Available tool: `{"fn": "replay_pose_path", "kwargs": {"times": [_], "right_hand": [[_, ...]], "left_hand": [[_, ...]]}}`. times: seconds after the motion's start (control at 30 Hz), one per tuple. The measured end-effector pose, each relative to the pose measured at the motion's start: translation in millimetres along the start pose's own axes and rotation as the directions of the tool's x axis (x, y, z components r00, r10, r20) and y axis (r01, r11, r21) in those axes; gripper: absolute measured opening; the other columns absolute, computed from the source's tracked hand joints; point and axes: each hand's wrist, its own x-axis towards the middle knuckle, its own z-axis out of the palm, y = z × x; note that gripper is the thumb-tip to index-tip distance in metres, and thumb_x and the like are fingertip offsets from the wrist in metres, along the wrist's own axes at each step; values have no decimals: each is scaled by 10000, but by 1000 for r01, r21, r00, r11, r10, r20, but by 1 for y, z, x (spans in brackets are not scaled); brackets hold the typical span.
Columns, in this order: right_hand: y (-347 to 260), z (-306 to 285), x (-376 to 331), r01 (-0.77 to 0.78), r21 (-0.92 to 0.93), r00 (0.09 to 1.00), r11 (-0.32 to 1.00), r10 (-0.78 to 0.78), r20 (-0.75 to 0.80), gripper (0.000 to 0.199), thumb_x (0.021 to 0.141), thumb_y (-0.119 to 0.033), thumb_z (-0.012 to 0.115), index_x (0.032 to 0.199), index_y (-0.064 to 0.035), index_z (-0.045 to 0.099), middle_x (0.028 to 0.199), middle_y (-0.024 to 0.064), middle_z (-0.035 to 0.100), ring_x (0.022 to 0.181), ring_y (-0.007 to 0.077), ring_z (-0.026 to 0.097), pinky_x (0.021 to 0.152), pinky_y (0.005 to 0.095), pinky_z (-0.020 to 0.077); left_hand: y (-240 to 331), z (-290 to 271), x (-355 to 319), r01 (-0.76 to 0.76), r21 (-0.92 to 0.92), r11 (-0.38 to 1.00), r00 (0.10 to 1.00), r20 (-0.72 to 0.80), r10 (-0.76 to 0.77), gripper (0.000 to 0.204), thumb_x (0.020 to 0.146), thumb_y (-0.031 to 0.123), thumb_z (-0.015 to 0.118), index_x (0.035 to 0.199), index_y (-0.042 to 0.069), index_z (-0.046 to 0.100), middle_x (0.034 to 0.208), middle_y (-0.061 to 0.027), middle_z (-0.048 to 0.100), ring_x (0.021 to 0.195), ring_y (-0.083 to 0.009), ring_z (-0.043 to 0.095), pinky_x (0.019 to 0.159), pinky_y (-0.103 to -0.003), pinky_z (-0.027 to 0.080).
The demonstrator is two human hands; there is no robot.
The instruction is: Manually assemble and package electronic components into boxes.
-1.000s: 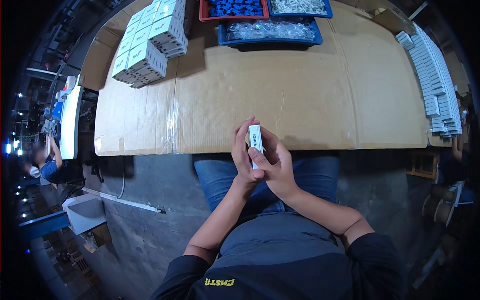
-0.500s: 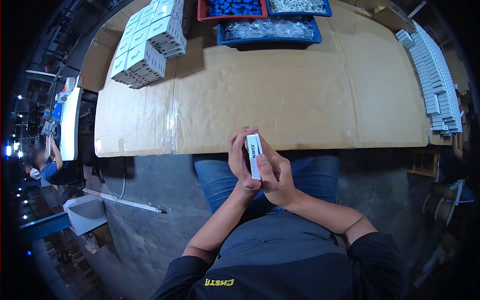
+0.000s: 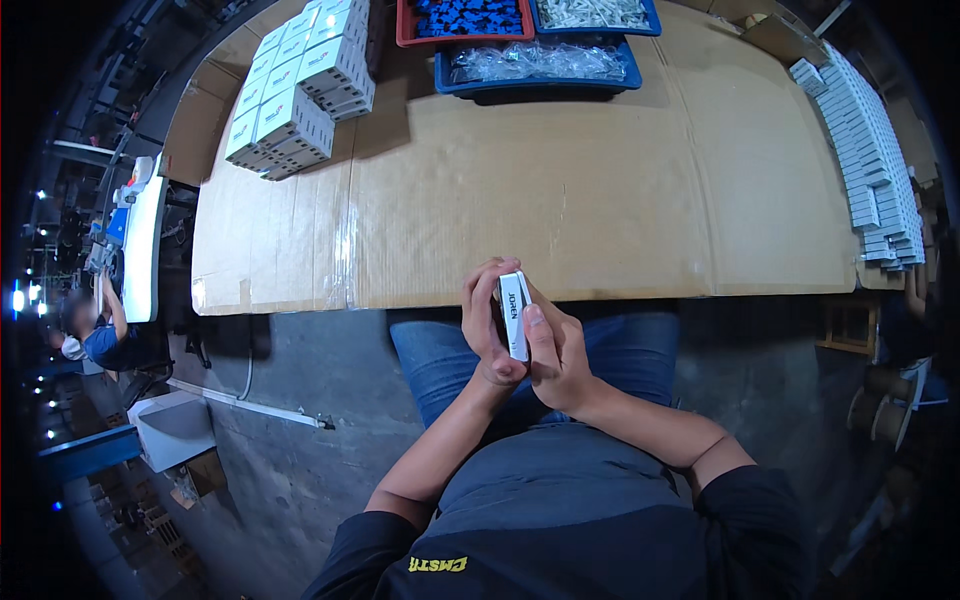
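Observation:
I hold a small white box [image 3: 514, 314] upright in front of my chest, just past the near edge of the cardboard-covered table [image 3: 600, 180]. My left hand [image 3: 484, 325] wraps its left side, fingers curled over the top. My right hand [image 3: 556, 355] grips its right side, thumb pressed on the box's narrow face. Both hands hover above my lap in blue jeans.
Stacks of white boxes [image 3: 295, 90] stand at the table's far left. A red tray [image 3: 465, 20] of blue parts and blue trays [image 3: 540, 65] with clear bags sit at the back. Rows of flat white boxes [image 3: 865, 150] line the right edge. Another person [image 3: 95, 335] works at far left.
The box and both hands have come slightly toward me, from over the table's edge to above my lap. My grip stays the same.

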Motion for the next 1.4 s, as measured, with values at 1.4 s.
{"fn": "replay_pose_path", "kwargs": {"times": [1.4], "right_hand": [[34, -70, 47, 609, -414, 786, 677, -587, 196, 825, 911, -586, 685, 1367, 94, 584, 1403, 275, 603, 1270, 444, 615, 1069, 494, 502]], "left_hand": [[32, 5, 5, 917, -369, 150, 356, 593, -722, 795, 1056, 707, 306, 1516, 65, 401, 1310, -147, 613, 1158, -260, 665, 965, -385, 573]]}}
